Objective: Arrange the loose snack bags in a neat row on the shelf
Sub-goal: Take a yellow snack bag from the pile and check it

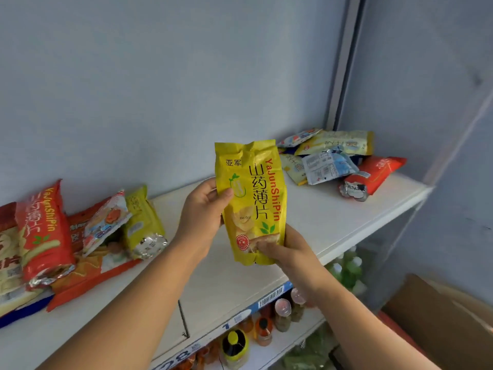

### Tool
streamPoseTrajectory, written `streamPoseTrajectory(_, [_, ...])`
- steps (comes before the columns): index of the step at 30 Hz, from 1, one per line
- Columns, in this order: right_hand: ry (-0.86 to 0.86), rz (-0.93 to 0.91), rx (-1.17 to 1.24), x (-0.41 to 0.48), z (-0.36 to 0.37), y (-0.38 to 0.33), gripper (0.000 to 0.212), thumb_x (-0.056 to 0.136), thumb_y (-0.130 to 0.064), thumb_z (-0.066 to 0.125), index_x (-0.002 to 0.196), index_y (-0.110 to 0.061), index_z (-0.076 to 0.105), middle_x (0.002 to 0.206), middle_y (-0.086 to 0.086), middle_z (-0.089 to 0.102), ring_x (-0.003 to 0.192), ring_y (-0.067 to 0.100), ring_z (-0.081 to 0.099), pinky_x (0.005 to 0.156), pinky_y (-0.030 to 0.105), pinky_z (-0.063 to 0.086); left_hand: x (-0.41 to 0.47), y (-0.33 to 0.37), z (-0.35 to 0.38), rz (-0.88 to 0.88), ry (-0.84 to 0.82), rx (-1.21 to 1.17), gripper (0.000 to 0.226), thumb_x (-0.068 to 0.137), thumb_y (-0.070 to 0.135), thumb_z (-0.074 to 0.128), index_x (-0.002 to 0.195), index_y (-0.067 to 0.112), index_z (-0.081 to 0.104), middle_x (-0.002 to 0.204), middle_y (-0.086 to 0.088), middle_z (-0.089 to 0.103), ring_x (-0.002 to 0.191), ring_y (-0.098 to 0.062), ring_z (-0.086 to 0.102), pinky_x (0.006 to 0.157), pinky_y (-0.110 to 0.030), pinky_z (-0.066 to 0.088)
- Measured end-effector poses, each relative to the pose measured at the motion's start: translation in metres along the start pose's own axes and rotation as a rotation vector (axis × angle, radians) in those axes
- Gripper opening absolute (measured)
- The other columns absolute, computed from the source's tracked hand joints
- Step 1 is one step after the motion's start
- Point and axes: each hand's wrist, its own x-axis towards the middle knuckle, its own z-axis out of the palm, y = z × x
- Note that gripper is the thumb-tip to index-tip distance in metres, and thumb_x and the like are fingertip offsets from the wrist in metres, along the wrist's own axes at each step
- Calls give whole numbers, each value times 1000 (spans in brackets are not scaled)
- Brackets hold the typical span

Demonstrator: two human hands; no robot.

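The yellow snack bag (253, 198) is upright over the middle of the shelf (320, 217) — fingers of the left hand (200, 220) curled round its side, those of the right hand (290, 249) pinching its bottom corner — so stand it label-forward, just beside the leaning bags (45, 231) at left.

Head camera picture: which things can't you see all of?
Head view:
Yellow crinkly snack bag: left edge under left hand, bottom corner under right hand; back faces away.
Heap of mixed snack bags, shelf's right end: lower bags covered by upper ones, print blurred.
Red and cream snack bags: cut by left edge.
Small bottles below: partly hidden by white shelf board, labels blurred.
Brown cardboard box: cut by right edge.
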Motion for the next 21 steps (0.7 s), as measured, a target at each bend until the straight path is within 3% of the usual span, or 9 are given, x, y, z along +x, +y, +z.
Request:
streamPoseTrajectory(2, [142, -10, -14, -22, -28, 3, 44, 83, -22, 71, 126, -18, 65, 118, 4, 78, 110, 28, 73, 94, 42, 59, 3, -11, 36, -27, -114, 23, 17, 98, 6, 59, 108, 16, 70, 99, -5, 80, 89, -20, 75, 79, -39, 60])
streamPoseTrajectory(3, [220, -8, -13, -35, -42, 6, 41, 82, -22, 72, 123, -18, 66, 116, 5, 78, 108, 32, 73, 93, 46, 60, 2, -17, 55, -41, -169, 39, 17, 98, 7, 59, 109, 15, 70, 101, -6, 79, 91, -20, 75, 81, -40, 61])
streamPoseTrajectory(6, [434, 11, -6, -76, -89, 19, 39, 83, -25, 74, 120, -17, 68, 112, 12, 78, 107, 46, 70, 95, 71, 51, -6, -38, 115, -77, -328, 99, 20, 98, 8, 61, 115, 15, 68, 103, -4, 79, 95, -16, 75, 86, -36, 60])
streamPoseTrajectory(9, [608, 0, 60, -119, -132, 32, 42, 83, -21, 74, 124, -11, 67, 117, 10, 78, 109, 33, 74, 101, 56, 55, -23, -60, 171, -102, -481, 211, 26, 97, 13, 64, 123, 15, 65, 113, -3, 76, 105, -18, 72, 88, -34, 58])
streamPoseTrajectory(11, [696, 14, 86, -144, -157, 39, 38, 84, -21, 73, 122, -13, 68, 116, 9, 78, 109, 29, 74, 98, 47, 56, -38, -75, 206, -139, -605, 300, 35, 96, 15, 66, 131, 15, 60, 123, 0, 71, 105, -12, 69, 80, -24, 55])
streamPoseTrajectory(13, [790, 56, 132, -164, -183, 54, 31, 86, -20, 74, 117, -16, 71, 114, 8, 79, 109, 30, 74, 99, 49, 56, -50, -92, 238, -171, -720, 392, 45, 95, 17, 67, 138, 15, 55, 131, 1, 66, 108, -9, 66, 79, -22, 53])
streamPoseTrajectory(17, [967, 194, 227, -194, -235, 97, 33, 82, -30, 79, 112, -18, 73, 110, 9, 80, 106, 35, 75, 99, 62, 55, -63, -127, 284, -201, -810, 570, 46, 95, 22, 67, 139, 16, 56, 139, -3, 62, 123, -15, 60, 108, -39, 49])
streamPoseTrajectory(21, [1041, 357, 248, -209, -268, 135, 28, 91, -26, 77, 114, -14, 67, 108, 6, 79, 101, 27, 76, 93, 58, 59, -74, -158, 304, -251, -831, 710, 41, 97, 27, 65, 136, 19, 60, 134, 2, 64, 121, -11, 59, 111, -38, 45])
